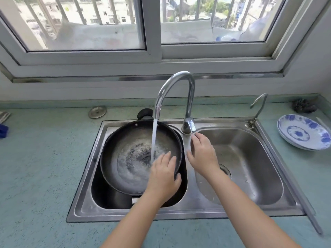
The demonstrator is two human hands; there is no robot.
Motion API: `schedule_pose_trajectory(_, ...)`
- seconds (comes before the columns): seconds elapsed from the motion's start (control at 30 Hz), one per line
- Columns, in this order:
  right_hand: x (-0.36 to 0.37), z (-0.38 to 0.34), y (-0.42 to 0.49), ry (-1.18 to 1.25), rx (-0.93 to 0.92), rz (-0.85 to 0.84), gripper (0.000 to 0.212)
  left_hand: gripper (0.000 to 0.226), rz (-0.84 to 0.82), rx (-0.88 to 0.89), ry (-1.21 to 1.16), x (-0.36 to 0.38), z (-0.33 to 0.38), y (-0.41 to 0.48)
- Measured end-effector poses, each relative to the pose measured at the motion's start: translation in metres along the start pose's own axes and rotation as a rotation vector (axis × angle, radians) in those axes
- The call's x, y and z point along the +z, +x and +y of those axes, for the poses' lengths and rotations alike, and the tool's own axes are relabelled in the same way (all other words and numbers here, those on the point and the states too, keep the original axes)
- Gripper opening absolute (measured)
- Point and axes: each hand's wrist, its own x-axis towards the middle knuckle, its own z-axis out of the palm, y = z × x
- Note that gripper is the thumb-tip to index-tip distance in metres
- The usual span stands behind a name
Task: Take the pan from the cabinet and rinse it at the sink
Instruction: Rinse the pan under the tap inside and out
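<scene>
A dark round pan (129, 140) lies tilted in the left basin of the steel double sink (84, 199), with its black handle (145, 113) pointing to the back. Water runs from the curved tap (172, 86) into the pan and foams on its bottom. My left hand (163, 178) holds the pan's right rim, fingers inside and thumb outside. My right hand (202, 154) hovers over the divider between the basins, fingers relaxed and its fingertips close to the tap's lever (188, 124); whether they touch it I cannot tell.
Another dark vessel (116, 199) sits under the pan. The right basin (250, 158) holds nothing. Blue-and-white plates (304, 135) are stacked on the counter at right, behind them a scouring pad (304, 105) and a small tap (258, 108). A metal drain cover (97, 111) lies behind the sink.
</scene>
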Motion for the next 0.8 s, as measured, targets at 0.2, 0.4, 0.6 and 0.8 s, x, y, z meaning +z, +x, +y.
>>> schedule_pose_trajectory(0.2, 0.009, 0.012, 0.030, -0.155, -0.019, -0.117, 0.065, 0.054, -0.063, -0.022, 0.055, 0.011, 0.006, 0.025)
schedule_pose_trajectory(0.4, 0.024, 0.028, 0.029, -0.275, -0.038, -0.103, 0.074, 0.051, -0.071, -0.017, 0.106, 0.036, 0.006, 0.029)
schedule_pose_trajectory(0.6, 0.030, 0.028, 0.026, -0.306, -0.039, -0.060, 0.077, 0.051, -0.110, -0.017, 0.131, 0.062, -0.002, 0.026)
schedule_pose_trajectory(0.8, 0.042, 0.028, 0.021, -0.317, 0.014, -0.081, 0.080, 0.054, -0.145, -0.021, 0.153, 0.076, -0.008, 0.016)
